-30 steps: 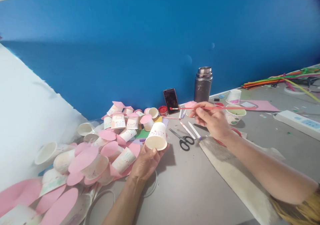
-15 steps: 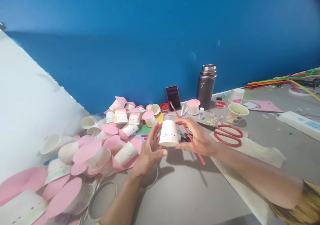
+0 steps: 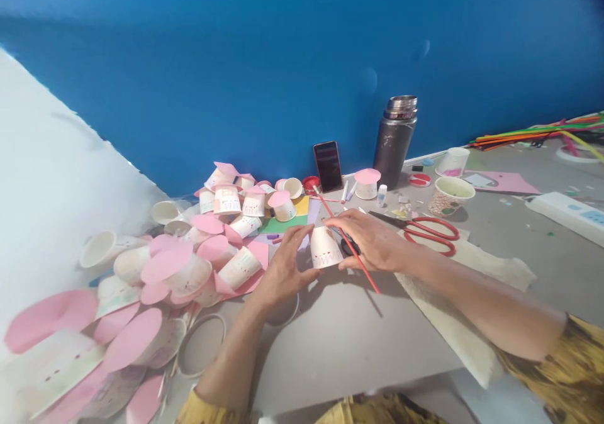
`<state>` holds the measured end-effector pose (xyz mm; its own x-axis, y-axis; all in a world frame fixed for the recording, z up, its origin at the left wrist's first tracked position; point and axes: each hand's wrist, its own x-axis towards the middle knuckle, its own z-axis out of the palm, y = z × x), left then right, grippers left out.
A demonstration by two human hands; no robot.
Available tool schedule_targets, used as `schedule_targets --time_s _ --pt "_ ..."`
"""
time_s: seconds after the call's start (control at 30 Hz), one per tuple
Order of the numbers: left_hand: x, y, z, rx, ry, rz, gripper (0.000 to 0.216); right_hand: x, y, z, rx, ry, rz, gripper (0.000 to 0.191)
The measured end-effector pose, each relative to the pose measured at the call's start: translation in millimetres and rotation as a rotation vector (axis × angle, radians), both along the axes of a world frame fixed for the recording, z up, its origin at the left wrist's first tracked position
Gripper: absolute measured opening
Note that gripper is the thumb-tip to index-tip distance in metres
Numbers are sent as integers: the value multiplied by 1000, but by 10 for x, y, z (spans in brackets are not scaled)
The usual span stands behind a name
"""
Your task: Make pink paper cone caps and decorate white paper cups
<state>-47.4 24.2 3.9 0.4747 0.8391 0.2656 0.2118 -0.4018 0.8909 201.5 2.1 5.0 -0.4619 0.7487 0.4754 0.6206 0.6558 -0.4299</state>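
A white paper cup (image 3: 325, 249) stands upside down between my hands, slightly tilted, with small red dots and a faint purple zigzag near its rim. My left hand (image 3: 289, 268) curves round the cup's left side, fingertips and thumb at its wall. My right hand (image 3: 370, 241) grips its right side between fingers and thumb. A thin red paintbrush (image 3: 352, 245) is also held in my right hand, slanting across the fingers with its tip up toward the back. Just behind the cup, dark-handled scissors (image 3: 350, 246) are partly hidden by my right hand.
Left lies a heap of decorated cups (image 3: 240, 268) with pink paper discs. Behind stand a red ink pad (image 3: 311, 185), a phone (image 3: 328, 166) and a dark flask (image 3: 395, 144). Right are red-handled scissors (image 3: 431, 235), a patterned cup (image 3: 450, 197) and a power strip (image 3: 566, 216).
The cup has gone down a little and tilted, its zigzag now turned more toward me. The brush tip has shifted left. The whole view has shifted slightly.
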Motion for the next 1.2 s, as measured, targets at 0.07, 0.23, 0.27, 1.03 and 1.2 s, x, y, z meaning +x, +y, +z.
schedule_targets --time_s 0.07,0.23,0.27,1.03,1.2 --pt "-2 25 -13 13 -23 39 71 30 -12 43 19 119 -26 64" --pt "0 105 -91 1 -168 202 73 156 -99 224 118 569 -227 26" --pt "1 119 -112 -15 -203 223 73 188 -109 256 121 661 -244 26" --pt "35 91 -143 -8 -116 235 73 246 -58 218 -197 927 -95 25" --pt "22 103 -171 15 -61 209 74 238 -65 212 -208 912 -86 25"
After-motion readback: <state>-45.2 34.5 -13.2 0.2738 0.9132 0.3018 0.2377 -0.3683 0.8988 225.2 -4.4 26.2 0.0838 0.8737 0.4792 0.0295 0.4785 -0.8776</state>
